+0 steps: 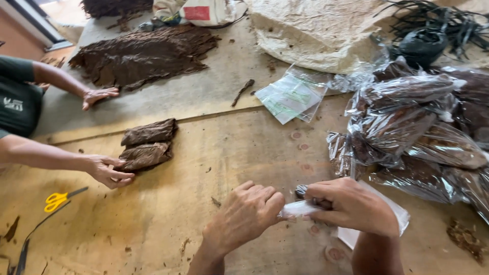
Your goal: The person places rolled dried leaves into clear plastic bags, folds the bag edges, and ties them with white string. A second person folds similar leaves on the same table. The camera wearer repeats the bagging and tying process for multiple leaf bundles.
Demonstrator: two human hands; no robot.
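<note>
On the wooden table [214,168], a clear plastic bag [305,208] with a dark roll inside lies low in view, pinched between the closed left hand [244,216] and right hand [351,206]; filled bags [407,132] sit nearby to the right.

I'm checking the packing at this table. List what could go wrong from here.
Both hands, left hand and right hand, pinch the twisted neck of a clear plastic bag; an overly hard twist might tear the thin film. The stacked filled bags beside the right hand look slippery and could slide. Loose crumbs could get into the bag.
</note>
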